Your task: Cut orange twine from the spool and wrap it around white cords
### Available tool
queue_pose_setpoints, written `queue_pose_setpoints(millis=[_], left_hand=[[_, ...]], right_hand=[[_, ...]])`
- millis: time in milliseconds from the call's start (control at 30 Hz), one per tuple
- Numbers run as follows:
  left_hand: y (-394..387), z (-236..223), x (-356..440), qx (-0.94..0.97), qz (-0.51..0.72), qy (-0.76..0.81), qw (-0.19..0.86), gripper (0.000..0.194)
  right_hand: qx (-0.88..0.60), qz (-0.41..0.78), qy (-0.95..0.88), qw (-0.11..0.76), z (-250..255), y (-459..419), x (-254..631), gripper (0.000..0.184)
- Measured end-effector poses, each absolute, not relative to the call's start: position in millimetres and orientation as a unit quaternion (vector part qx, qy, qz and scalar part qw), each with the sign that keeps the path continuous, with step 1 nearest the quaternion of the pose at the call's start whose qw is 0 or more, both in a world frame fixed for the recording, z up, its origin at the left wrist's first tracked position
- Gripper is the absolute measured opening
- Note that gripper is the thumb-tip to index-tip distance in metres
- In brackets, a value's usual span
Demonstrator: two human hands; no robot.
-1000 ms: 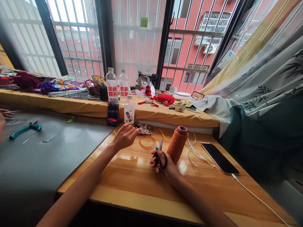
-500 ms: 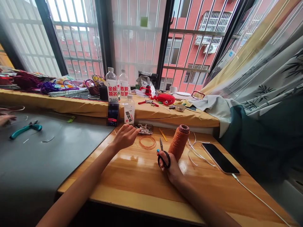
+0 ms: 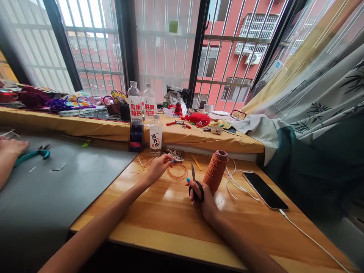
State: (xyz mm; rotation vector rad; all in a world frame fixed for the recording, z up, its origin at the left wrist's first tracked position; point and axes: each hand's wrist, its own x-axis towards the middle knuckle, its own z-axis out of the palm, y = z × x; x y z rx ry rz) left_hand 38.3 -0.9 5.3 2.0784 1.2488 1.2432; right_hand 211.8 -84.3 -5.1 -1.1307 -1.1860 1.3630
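One orange spool (image 3: 216, 168) hides partly behind the right hand (image 3: 207, 201).

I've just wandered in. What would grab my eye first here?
Probably the orange spool of cord, standing on the wooden table close by the right hand, which holds black-handled scissors. An orange coil lies near the left hand. Behind, a bright red toy sits on the cloth-covered ledge.
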Motion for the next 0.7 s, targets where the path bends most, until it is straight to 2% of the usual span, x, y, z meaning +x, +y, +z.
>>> queue_pose_setpoints(millis=[267,567,633,700], left_hand=[[13.3,-19.6,38.7,0.749,0.407,0.483,0.201,0.005],[25.1,-22.7,37.9,0.715,0.452,0.345,0.408,0.019],[27.4,-22.3,36.2,0.728,0.454,0.344,0.381,0.026],[28.2,-20.1,32.3,0.758,0.454,0.370,0.287,0.031]], right_hand=[[-0.472,0.560,-0.501,0.461,-0.7,-86.5,210.0,0.032],[-0.476,0.568,-0.479,0.471,-1.4,-84.6,211.1,0.029],[-0.472,0.569,-0.482,0.470,-2.1,-84.4,211.7,0.030],[-0.470,0.571,-0.488,0.462,-2.4,-84.4,212.1,0.030]])
